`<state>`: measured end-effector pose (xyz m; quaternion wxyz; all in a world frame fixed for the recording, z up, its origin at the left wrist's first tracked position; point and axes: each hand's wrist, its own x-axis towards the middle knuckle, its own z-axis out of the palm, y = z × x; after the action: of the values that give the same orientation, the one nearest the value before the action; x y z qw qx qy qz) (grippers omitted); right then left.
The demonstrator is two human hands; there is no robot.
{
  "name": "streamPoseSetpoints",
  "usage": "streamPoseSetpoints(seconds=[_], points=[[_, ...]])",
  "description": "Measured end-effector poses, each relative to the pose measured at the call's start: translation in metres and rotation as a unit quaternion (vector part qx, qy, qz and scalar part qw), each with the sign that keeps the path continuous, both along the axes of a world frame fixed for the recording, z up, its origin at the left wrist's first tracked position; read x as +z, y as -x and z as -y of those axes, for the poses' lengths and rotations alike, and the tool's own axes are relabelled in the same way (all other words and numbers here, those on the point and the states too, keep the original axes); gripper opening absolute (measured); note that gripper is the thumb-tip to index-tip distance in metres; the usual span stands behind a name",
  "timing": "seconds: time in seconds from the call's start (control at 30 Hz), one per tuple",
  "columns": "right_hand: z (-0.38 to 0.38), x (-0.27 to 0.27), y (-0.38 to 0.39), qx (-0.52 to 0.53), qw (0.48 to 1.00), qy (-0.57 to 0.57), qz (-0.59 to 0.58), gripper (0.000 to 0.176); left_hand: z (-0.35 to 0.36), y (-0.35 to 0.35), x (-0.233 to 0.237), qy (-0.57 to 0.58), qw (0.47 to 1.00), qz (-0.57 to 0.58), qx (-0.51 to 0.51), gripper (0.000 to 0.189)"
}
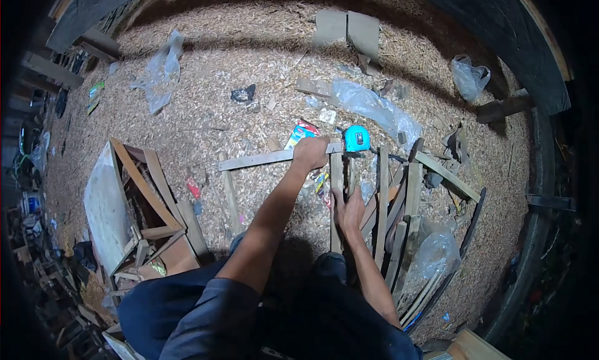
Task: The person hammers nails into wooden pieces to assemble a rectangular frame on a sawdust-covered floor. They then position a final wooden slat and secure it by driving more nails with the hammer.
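My left hand (311, 152) is closed round the right part of a horizontal wooden strip (259, 159), near where it meets an upright wooden strip (336, 222). Lower down, my right hand (350, 209) grips that upright strip, thumb on its face; some of its fingers are hidden. A second leg (229, 194) runs down from the horizontal strip's left end. Just right of the corner lies a turquoise tape measure (357, 138). A blue and red wrapper (302, 133) lies just beyond my left hand.
Wood shavings (249, 66) cover the ground. Several loose strips (412, 191) lie at the right, beside a clear plastic bag (437, 254). A wooden frame (146, 188) stands at the left. Another plastic sheet (374, 107) lies farther out, and a dark beam (499, 35) crosses the upper right.
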<state>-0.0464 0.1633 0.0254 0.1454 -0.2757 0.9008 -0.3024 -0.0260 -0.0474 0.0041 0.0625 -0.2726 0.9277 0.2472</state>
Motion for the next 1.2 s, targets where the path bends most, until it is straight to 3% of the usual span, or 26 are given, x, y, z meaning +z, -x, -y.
streamPoseSetpoints(seconds=[0.07,0.17,0.3,0.47,0.57,0.7,0.83,1.07,1.13,1.2], points=[[0.000,0.004,0.003,0.005,0.999,-0.007,-0.043,0.037,0.002,0.000,0.001,-0.011,1.000,0.002,-0.002,0.034],[0.011,0.035,0.004,0.015,0.999,-0.030,0.040,0.032,0.003,0.002,0.001,-0.006,1.000,0.011,-0.027,0.034],[0.018,0.058,0.003,0.070,0.997,-0.033,0.028,0.030,0.011,0.004,-0.007,0.051,0.994,0.013,-0.093,0.033],[0.011,0.055,0.003,0.037,0.998,-0.021,0.046,0.033,0.013,0.005,-0.003,0.015,0.996,0.015,-0.083,0.032],[0.010,0.048,0.001,0.030,0.997,0.063,0.021,0.034,0.015,0.004,-0.005,0.011,0.995,0.012,-0.096,0.036],[0.010,0.041,-0.002,0.040,0.998,-0.029,0.034,0.038,0.015,0.008,-0.001,-0.006,0.995,0.043,-0.085,0.032],[0.012,0.030,0.005,0.001,0.995,-0.042,0.088,0.042,0.013,0.007,-0.001,-0.013,0.997,0.041,-0.071,0.028],[0.017,-0.003,0.009,0.043,0.995,0.043,-0.080,0.050,0.013,0.005,0.004,-0.014,0.997,0.032,-0.075,0.033],[0.016,-0.001,0.009,0.002,0.996,0.029,0.086,0.050,0.013,0.001,0.004,-0.008,0.995,0.035,-0.089,0.036],[0.016,-0.002,0.008,-0.002,0.996,0.042,0.081,0.049,0.010,-0.002,0.009,0.006,0.996,-0.003,-0.088,0.043]])
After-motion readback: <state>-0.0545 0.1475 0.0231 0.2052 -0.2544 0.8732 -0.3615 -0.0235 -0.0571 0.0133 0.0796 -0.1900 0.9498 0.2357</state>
